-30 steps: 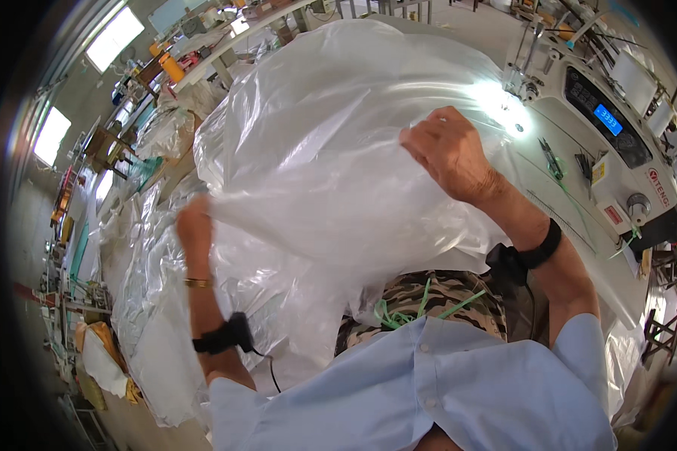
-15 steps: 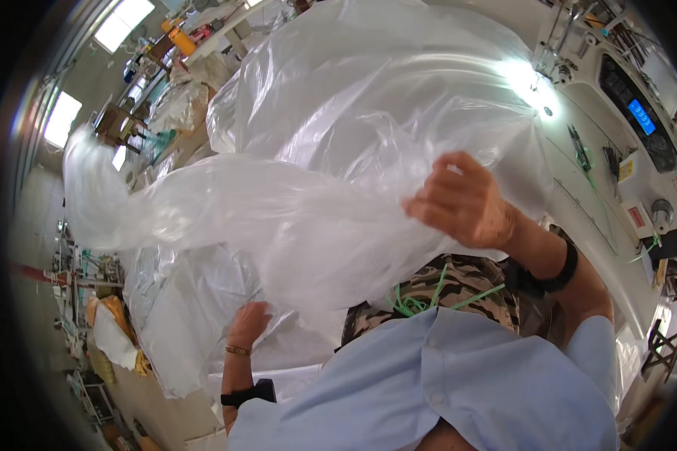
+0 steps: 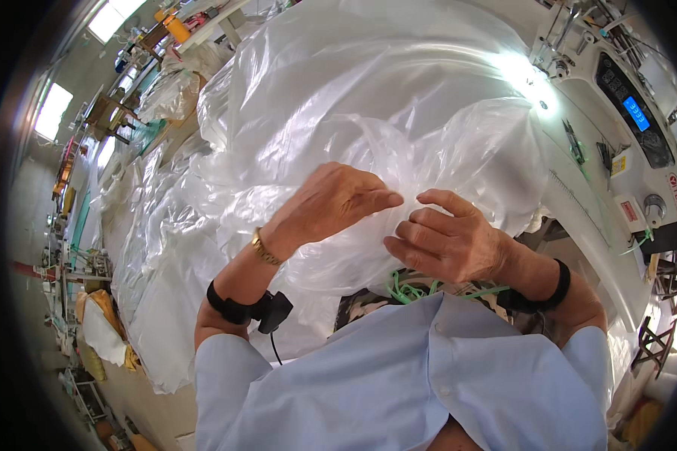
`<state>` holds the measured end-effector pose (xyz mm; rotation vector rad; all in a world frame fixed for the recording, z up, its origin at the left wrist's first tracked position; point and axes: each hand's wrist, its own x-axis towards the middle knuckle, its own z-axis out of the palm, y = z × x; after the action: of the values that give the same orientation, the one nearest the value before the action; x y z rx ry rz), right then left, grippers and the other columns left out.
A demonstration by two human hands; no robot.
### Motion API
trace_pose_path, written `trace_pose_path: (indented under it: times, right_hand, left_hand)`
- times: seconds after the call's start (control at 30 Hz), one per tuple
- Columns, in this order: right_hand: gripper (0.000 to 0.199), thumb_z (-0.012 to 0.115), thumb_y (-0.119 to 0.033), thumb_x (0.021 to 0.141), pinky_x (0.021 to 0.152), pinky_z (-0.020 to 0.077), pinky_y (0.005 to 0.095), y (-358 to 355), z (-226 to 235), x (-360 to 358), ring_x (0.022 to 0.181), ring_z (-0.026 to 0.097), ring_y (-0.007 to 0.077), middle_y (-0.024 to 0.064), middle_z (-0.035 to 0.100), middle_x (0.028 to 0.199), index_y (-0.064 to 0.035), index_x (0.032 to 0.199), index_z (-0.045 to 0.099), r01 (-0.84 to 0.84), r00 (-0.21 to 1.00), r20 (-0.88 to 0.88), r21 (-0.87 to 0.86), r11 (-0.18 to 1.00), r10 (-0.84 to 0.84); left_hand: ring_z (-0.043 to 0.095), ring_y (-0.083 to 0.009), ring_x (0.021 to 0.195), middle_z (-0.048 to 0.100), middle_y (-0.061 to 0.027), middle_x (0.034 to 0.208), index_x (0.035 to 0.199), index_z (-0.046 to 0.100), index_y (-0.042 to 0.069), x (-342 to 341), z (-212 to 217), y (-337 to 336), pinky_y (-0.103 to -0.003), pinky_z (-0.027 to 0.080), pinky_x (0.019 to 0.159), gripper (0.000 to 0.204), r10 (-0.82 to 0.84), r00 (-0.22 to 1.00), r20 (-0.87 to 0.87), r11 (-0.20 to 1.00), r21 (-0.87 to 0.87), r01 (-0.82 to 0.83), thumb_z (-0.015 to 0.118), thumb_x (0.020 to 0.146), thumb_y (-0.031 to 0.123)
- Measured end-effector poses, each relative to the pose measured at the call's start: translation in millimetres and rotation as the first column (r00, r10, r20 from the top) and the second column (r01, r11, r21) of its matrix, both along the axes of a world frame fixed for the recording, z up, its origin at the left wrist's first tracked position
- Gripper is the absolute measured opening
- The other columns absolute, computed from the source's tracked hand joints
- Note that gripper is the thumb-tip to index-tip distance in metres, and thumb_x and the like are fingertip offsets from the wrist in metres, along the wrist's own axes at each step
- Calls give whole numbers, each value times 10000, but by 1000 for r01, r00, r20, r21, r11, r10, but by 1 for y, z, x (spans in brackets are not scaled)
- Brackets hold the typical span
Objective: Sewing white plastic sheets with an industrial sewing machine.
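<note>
So the film (image 3: pixel 308 90) is basically everywhere here: a big, clear, crinkly heap over the surface (image 3: pixel 575 214) in front of the person, spilling down to the left. Where one layer ends and the next begins, no clue, it's all folds and glare, and the top of it runs out of frame.

Both hands are at a gathered bit of it, right in front of the chest. The left hand (image 3: pixel 338 201) comes in from the left with its back up, fingertips pointing at the bunched part. The right hand (image 3: pixel 451 237) is just beside it, fingers curled, tips close to the left's but with a small gap. As for the grip, I can't tell on either one: the film is see-through and the palms face away, so whether the fingers are clamped on it is hidden.

Green strips (image 3: pixel 408 289) lie at the lap, partly tucked behind the shirt (image 3: pixel 338 383). Over right there's a white machine (image 3: pixel 639 165) with a blue screen (image 3: pixel 636 113), its needle end lost in the lamp's glare (image 3: pixel 526 79). Snips (image 3: pixel 573 143) lie near it on the surface. The far right edge fades into black rim.
</note>
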<state>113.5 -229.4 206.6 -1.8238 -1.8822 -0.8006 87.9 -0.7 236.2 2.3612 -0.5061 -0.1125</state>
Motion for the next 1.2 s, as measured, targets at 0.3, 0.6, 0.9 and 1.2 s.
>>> trace_pose_path:
  times: [0.3,0.6,0.9,1.2]
  right_hand:
    - [156,668,-66,781,929,503,423,-37,20,-11,796,627,152,5,631,856,-89,923,608,32,999,-7,103,994,-32]
    - [227,615,14,831,911,479,501,-160,10,1,892,660,273,102,666,1027,-64,1040,568,493,866,49,77,867,-497]
    - [194,491,6,934,891,500,376,-299,-58,41,933,640,271,145,654,1085,-12,1069,630,919,371,-564,335,206,-738]
    - [279,451,-87,989,853,487,324,-190,38,-4,960,627,260,162,660,1128,18,1171,634,846,398,-206,460,270,-894]
  left_hand:
    - [559,-57,543,589,15,666,877,658,67,10,-5,83,-198,446,486,165,550,801,-237,602,-552,-577,619,936,216]
    - [544,-68,564,594,8,680,763,602,77,-50,-19,420,-195,426,482,144,874,392,-288,-72,-874,-481,660,887,123]
    - [575,-148,677,592,-58,782,753,554,39,-41,1,478,-227,493,667,115,964,171,-204,-104,-881,-462,590,863,42]
    - [657,-166,842,701,-113,1065,1123,661,36,-56,69,321,-253,511,741,260,597,505,623,688,-75,-722,537,962,196]
